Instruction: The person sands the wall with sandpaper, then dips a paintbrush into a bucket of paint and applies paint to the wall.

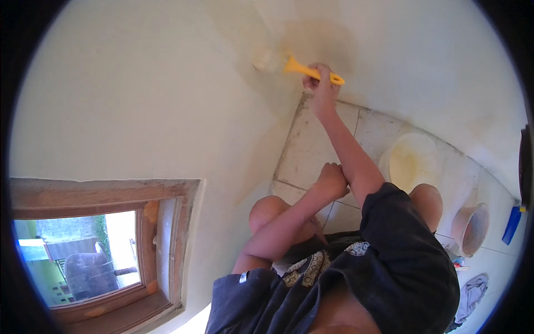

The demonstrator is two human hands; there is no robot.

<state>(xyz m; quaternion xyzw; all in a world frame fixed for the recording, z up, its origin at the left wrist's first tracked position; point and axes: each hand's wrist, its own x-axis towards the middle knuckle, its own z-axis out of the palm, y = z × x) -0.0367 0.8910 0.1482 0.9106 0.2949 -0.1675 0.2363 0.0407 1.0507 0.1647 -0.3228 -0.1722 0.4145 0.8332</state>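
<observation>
Low in the wall corner, my right hand (321, 80) is closed around the yellow handle of a paintbrush (297, 66). The pale bristle end of the brush meets the cream wall (139, 100), and damp-looking darker patches surround it. My left hand (332, 182) is curled into a fist beside my right forearm, above the floor, with nothing visible in it. A pale bucket (409, 161) with a yellowish inside stands on the tiles to the right of my right forearm.
A wood-framed window (167, 239) is set in the wall at lower left, with a wheelbarrow-like shape outside. On the tiled floor (311, 139) at right are a terracotta-coloured pot or bucket (471, 229), a blue object (511, 225) and a crumpled grey cloth (473, 294).
</observation>
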